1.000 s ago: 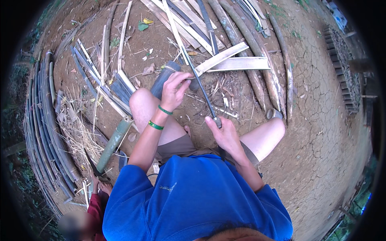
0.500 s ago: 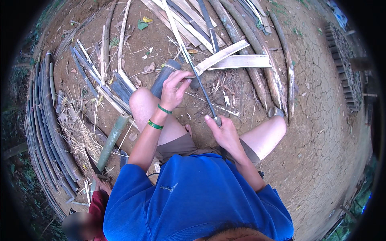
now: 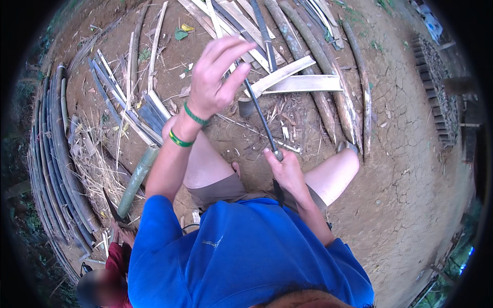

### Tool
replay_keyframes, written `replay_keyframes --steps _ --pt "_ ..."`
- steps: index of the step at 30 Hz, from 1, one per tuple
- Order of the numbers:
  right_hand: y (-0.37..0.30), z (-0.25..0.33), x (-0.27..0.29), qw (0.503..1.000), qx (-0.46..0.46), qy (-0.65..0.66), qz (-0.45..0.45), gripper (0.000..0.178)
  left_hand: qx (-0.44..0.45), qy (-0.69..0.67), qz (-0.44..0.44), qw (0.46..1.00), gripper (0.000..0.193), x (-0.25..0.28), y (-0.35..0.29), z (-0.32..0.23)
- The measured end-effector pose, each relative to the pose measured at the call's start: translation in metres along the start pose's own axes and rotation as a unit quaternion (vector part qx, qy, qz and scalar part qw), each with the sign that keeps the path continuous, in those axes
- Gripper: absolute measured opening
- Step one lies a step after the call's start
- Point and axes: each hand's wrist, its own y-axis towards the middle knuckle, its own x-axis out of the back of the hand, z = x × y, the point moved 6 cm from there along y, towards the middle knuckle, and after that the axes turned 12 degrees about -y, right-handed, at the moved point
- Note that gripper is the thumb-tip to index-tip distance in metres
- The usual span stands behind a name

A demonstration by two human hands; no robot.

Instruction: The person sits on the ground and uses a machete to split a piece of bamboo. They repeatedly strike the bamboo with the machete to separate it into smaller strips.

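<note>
At left side of frame, can see bundle of long dark poles (image 3: pixel 54 154), lying close side by side. Just R of it, heap of dry straw (image 3: pixel 99 161), & near to straw a green bamboo tube (image 3: pixel 136 180). In lower L, can see person in dark red sleeve (image 3: pixel 118 259), partly hidden. Nr top, L of centre: green leaf (image 3: pixel 181 34) w/ yellow leaf (image 3: pixel 187 27) just beside. In upper R, two thick poles (image 3: pixel 313 38), plus thinner pole (image 3: pixel 363 82) to their R. At far R, row of dark curved pcs (image 3: pixel 426 77) nr cracked soil (image 3: pixel 403 167).
</note>
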Motion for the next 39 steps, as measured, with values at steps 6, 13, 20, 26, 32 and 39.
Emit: replay_keyframes --steps 6,13,20,26,32,39 --pt "0.003 -0.002 -0.001 1.000 0.001 -0.021 -0.017 0.057 -0.148 0.128 0.101 0.975 0.051 -0.037 0.088 -0.008" --pt "0.003 0.001 0.003 1.000 -0.022 0.011 0.004 0.054 -0.070 0.072 0.223 0.970 0.070 -0.099 0.048 0.031" --pt "0.005 0.022 0.007 1.000 -0.003 0.001 0.021 0.053 -0.044 0.134 0.188 0.972 0.067 -0.101 0.010 0.072" --pt "0.010 0.006 0.012 0.998 -0.053 -0.019 -0.008 0.054 -0.039 -0.008 0.222 0.974 0.066 -0.092 0.096 0.027" --pt "0.019 0.029 0.008 0.999 -0.002 -0.005 -0.035 0.051 -0.052 0.111 0.291 0.949 0.064 -0.109 0.037 0.073" --pt "0.011 0.010 0.011 0.999 -0.012 0.003 -0.046 0.051 -0.071 0.169 0.243 0.953 0.060 -0.108 0.014 0.071"
